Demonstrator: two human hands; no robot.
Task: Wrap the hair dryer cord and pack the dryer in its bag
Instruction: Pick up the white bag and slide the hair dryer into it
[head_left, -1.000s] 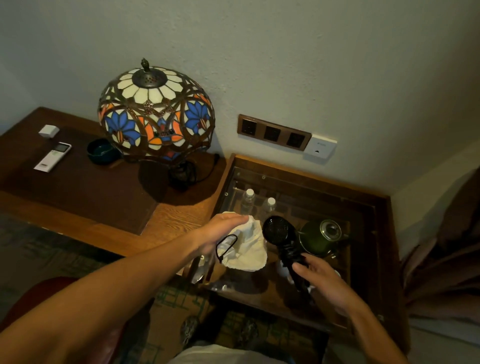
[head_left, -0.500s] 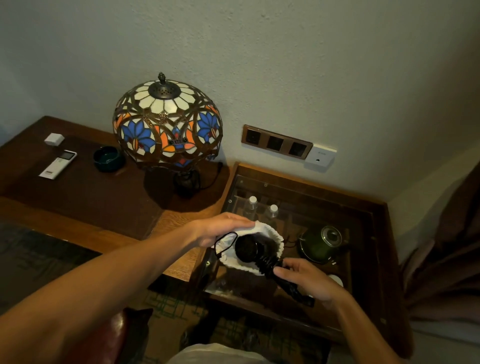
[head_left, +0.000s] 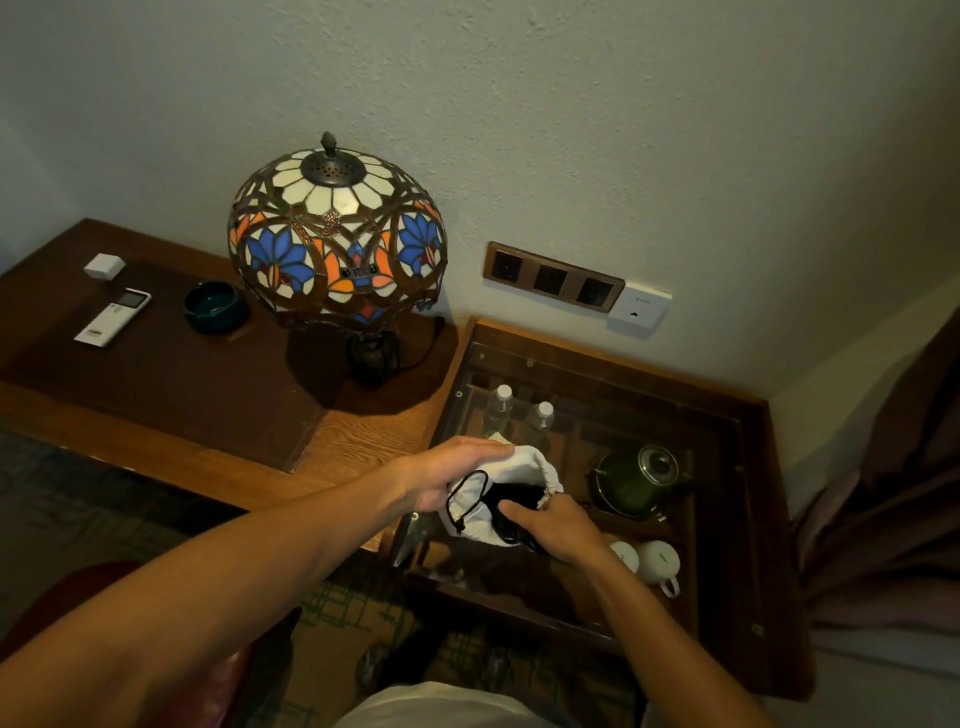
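A white drawstring bag (head_left: 524, 470) hangs open over the glass-topped side table (head_left: 727, 545). My left hand (head_left: 447, 475) grips its far-left edge, with the black drawstring (head_left: 465, 501) looping down below the thumb. The black hair dryer (head_left: 511, 512) sits mostly inside the bag's mouth; only a dark part and some cord show. My right hand (head_left: 553, 527) rests at the bag's opening, its fingers on the dryer's end, pressing it in.
A green kettle (head_left: 636, 480) and two white cups (head_left: 649, 564) sit right of the bag under the glass, two water bottles (head_left: 522, 413) behind. A stained-glass lamp (head_left: 337, 244), dark ashtray (head_left: 215, 306) and white remote (head_left: 114, 317) stand on the desk. Wall sockets (head_left: 553, 278) are above.
The dryer has gone from outside the bag to almost wholly inside it. My right hand followed it to the bag's mouth. The left hand kept hold of the bag.
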